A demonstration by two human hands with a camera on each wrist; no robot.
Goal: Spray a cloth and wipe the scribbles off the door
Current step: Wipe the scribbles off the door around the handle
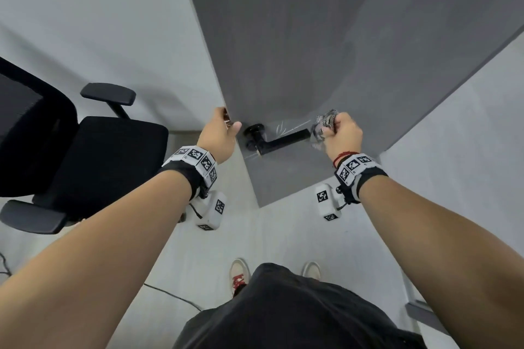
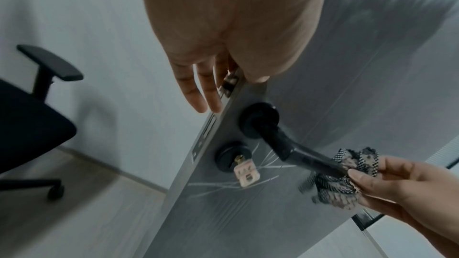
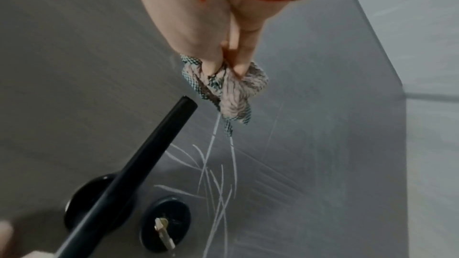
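Left hand: my left hand [image 1: 219, 136] steadies the free edge of the door [image 1: 283, 37], fingers [image 2: 198, 89] straight down the far side and thumb on the face; nothing is gripped.
Right hand: my right hand [image 1: 344, 133] is closed around the cloth [image 3: 228, 87], which is bunched between thumb and fingertips, just past the tip of the black handle [image 3: 139, 164].
Cloth position: it sits close against the door face; I cannot tell whether it presses the panel or only hovers.
Scribbles: pale crossing scribbles [image 3: 216, 180] lie on the grey face near the lock [image 3: 165, 223] and its key [image 2: 246, 174], running up toward the cloth's hanging corner.
Done so far: cloth in hand and at the door; faint smeary patches to the right of the lines suggest some wiping, though I judge that loosely. No spray bottle is in view, so I cannot say if the cloth is damp.
Left to do: most lines look sharp, so wiping beside the lock remains.
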